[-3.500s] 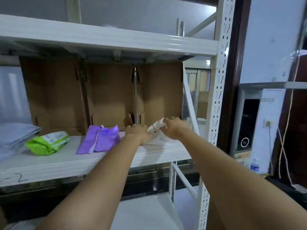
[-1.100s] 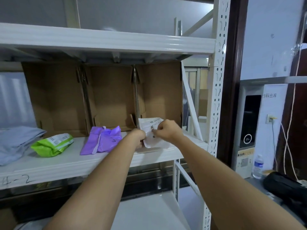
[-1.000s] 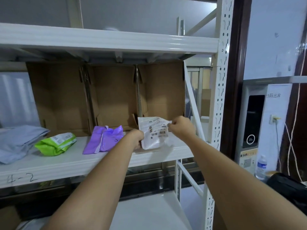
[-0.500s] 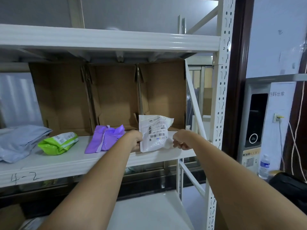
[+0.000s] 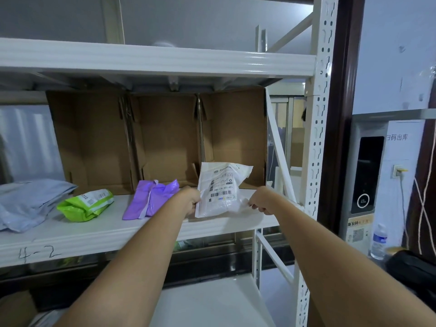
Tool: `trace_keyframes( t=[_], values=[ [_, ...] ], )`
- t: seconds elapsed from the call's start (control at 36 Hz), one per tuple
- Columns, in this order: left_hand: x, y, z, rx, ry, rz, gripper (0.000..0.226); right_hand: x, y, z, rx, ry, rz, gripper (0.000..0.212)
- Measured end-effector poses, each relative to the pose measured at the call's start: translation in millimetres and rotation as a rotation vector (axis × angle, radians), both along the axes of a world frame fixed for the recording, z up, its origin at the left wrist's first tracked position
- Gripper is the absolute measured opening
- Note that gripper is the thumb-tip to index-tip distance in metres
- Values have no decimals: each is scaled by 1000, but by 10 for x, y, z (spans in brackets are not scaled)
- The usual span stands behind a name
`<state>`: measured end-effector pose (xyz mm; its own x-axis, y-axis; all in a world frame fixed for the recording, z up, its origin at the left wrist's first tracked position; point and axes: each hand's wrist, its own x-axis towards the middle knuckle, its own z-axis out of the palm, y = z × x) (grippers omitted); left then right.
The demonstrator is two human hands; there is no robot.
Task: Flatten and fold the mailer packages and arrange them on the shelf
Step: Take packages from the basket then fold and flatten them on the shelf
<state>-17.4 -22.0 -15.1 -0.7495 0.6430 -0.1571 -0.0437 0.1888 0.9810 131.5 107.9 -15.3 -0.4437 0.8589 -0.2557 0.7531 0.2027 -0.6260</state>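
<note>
White plastic, the mailer [image 5: 221, 190] is held upright on the shelf [image 5: 141, 228], in front of the cardboard boxes [image 5: 165, 142]. Its lower left edge is pinched by the left hand [image 5: 188, 200], its lower right edge by the right hand [image 5: 260, 200]. Purple mailer [image 5: 151, 197] and green mailer [image 5: 86, 204] are laid further left.

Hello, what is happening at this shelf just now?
A person is working on a white mailer package, which stands upright on the shelf with its label facing out. The left hand pinches its left edge and the right hand pinches its lower right corner. A purple mailer, a green mailer and grey mailers already lie to its left.
</note>
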Motion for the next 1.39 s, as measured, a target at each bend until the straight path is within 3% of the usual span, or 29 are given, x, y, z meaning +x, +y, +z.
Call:
trace_keyframes(
  t=[0.17, 0.31, 0.5, 0.64, 0.78, 0.92, 1.17, 1.31, 1.39],
  values=[
    [-264, 150, -87, 71, 44, 105, 38, 64, 72, 76, 113, 23, -53, 25],
    [-440, 255, -133, 7, 151, 128, 41, 114, 76, 104, 157, -2, -35, 21],
    [-212, 124, -42, -108, 324, 229, 38, 178, 4, 188, -79, -100, 38, 19],
    [-326, 140, -74, -26, 204, 121, 15, 215, 76, 112, -141, 114, -69, 36],
    [-166, -62, 16, -4, 125, -95, 30, 187, 203, 102, -184, 293, -188, 37],
    [-144, -152, 53, 21, 183, -181, 38, 124, 274, 125, -221, 298, -224, 37],
    [-290, -160, 36, 42, 120, -135, 34, 21, 299, 122, -309, 389, -232, 34],
    [-315, -188, 57, 69, 125, -146, 31, 29, 237, 125, -315, 266, -171, 33],
    [-318, -224, 63, 110, 115, -138, 29, -13, 176, 108, -361, 312, -141, 19]
  ],
)
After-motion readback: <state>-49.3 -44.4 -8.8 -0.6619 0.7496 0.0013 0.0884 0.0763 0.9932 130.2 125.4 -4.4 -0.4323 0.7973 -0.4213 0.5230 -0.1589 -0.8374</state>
